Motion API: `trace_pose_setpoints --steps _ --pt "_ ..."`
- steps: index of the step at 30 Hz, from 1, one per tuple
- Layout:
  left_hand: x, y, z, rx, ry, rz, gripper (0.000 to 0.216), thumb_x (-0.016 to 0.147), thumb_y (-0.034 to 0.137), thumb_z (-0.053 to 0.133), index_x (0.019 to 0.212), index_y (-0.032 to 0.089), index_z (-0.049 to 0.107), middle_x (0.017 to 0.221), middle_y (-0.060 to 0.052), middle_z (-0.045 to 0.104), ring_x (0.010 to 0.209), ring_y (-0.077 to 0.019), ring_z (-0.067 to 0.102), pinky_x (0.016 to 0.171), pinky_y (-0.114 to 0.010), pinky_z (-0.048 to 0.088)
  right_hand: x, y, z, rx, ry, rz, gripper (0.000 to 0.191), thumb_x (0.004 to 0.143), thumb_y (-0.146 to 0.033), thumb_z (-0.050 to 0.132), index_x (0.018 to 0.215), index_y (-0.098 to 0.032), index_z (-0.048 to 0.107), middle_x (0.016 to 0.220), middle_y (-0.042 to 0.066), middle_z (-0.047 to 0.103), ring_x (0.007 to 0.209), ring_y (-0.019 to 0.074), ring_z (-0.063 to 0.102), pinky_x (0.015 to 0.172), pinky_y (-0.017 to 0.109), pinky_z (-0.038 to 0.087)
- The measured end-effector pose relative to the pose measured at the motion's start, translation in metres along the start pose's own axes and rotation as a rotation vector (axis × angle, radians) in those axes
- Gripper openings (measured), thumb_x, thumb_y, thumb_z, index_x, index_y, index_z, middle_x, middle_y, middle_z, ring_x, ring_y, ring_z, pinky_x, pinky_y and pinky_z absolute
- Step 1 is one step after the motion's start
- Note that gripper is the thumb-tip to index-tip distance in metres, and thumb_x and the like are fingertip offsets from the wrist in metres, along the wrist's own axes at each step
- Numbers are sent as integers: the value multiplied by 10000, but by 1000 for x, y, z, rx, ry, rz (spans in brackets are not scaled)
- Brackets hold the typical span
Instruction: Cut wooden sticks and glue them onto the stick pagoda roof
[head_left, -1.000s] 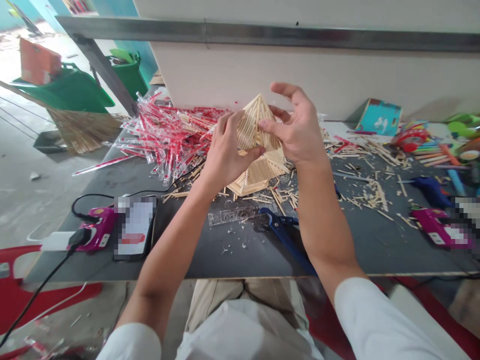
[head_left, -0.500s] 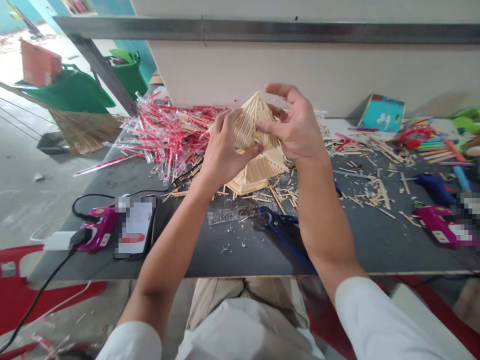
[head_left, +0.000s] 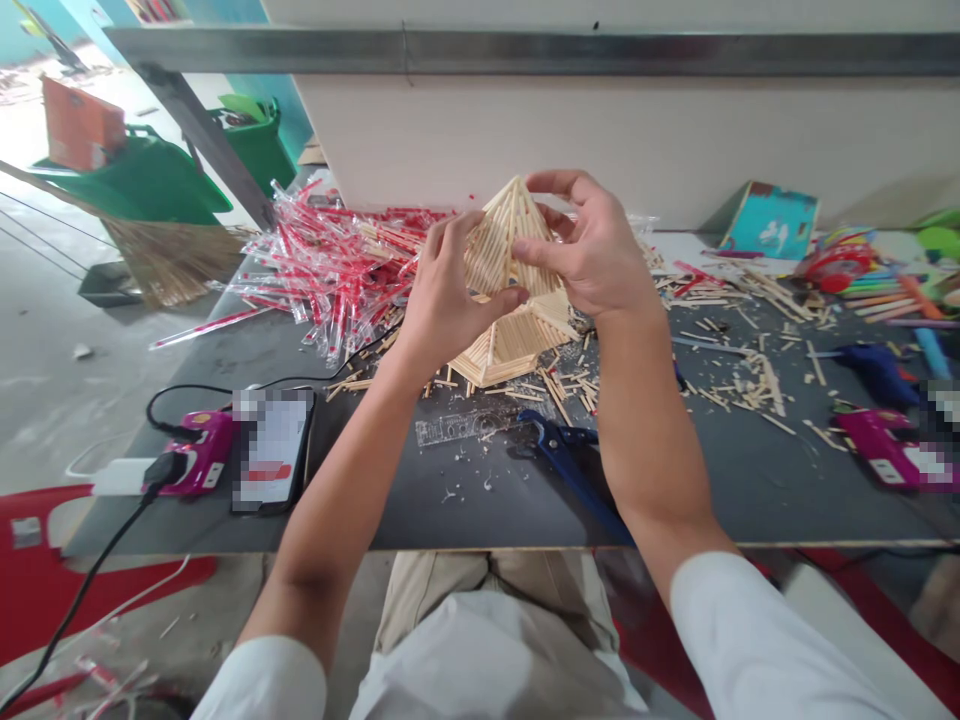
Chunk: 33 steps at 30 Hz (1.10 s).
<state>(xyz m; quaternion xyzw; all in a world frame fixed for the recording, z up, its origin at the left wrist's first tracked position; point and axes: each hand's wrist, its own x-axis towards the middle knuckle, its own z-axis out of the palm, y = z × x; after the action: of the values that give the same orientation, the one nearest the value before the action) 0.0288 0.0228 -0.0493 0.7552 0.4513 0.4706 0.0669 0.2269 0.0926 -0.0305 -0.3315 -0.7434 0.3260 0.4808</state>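
Note:
A pointed cone built of thin wooden sticks [head_left: 501, 240] is held between both hands above a wider stick-built base [head_left: 517, 345] that rests on the dark table [head_left: 465, 500]. My left hand [head_left: 446, 295] grips the cone's left side, thumb pressed along its lower edge. My right hand [head_left: 592, 250] pinches the right side, fingers curled over the tip. The cone's lower rim touches or nearly touches the base; the hands hide the joint.
A heap of red-and-clear wrappers [head_left: 337, 260] lies behind left. Loose stick offcuts [head_left: 735, 370] litter the right. Blue-handled cutters [head_left: 562, 455] and a clear ruler [head_left: 465, 428] lie in front. Pink glue guns [head_left: 191, 455] [head_left: 885, 450], a phone [head_left: 270, 465] and a teal box [head_left: 772, 220] sit around.
Both hands and the stick cone have shifted slightly; my right fingers have curled closer over the cone's tip. The grip is otherwise the same.

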Motion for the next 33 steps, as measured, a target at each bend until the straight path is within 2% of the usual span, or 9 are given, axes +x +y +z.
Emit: trace_pose_setpoints --steps 12,21,26,30,33 --pt "0 2 -1 -5 -12 -7 872 744 683 814 1441 326 431 1465 -122 513 1419 -406 447 1192 -605 388 -5 -15 0 5 -20 -26 771 664 -775 835 1258 -378 548 1454 11 600 1277 273 619 1092 454 571" --pt "-1 -1 2 -4 4 3 873 751 652 826 1448 310 427 1466 -138 505 1444 -420 421 1202 -638 365 -3 -12 0 -50 18 -10 743 653 -705 883 1269 -412 585 1389 11 644 1304 321 622 1115 552 565" --pt "-1 1 2 17 -13 22 822 819 621 772 1477 297 401 1496 -151 477 1474 -418 393 1225 -639 330 -2 -11 0 -89 24 -21 754 650 -748 858 1277 -419 599 1331 13 681 1265 323 653 1077 565 587" --pt "-2 2 3 29 8 39 767 836 553 772 1466 297 417 1482 -148 497 1447 -397 431 1226 -627 354 -1 -11 0 -66 22 -3 776 624 -826 810 1258 -426 609 1333 1 691 1246 309 668 1068 518 597" --pt "-2 2 3 18 17 42 751 841 511 770 1467 293 418 1495 -147 489 1444 -394 432 1237 -629 344 -1 -13 -1 -70 25 8 756 661 -874 738 1251 -418 613 1319 5 701 1228 289 680 1044 478 610"
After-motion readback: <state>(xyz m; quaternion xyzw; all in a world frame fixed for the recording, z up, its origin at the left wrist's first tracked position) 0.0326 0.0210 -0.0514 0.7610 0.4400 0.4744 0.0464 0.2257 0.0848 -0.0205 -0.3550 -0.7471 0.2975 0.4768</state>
